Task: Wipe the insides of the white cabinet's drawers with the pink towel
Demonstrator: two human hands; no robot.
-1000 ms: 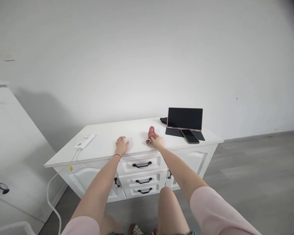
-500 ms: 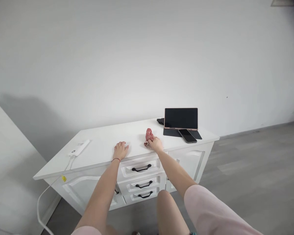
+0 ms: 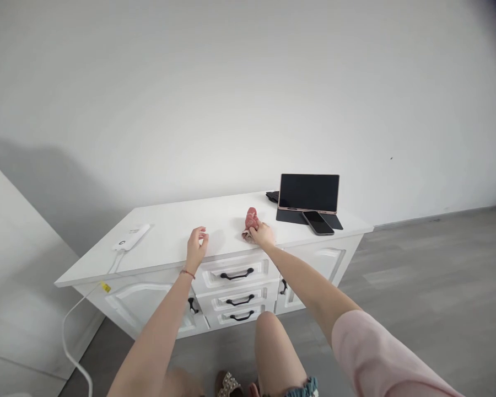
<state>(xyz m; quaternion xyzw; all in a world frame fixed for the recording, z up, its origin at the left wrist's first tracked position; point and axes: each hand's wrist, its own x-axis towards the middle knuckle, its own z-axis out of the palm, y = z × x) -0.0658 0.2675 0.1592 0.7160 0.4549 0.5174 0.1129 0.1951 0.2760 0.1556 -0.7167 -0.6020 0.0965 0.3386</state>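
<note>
Left hand now lifted off tabletop, fingers loosely spread; right hand still pinching pink cloth, pressed on surface.

We see a bright, evenly daylit scene with a soft grey shadow on the wall at far left, no glare, sharp focus in the middle, wide-angle bending of the floor line at the edges, and a dark blurred vignette in the top right corner.
</note>
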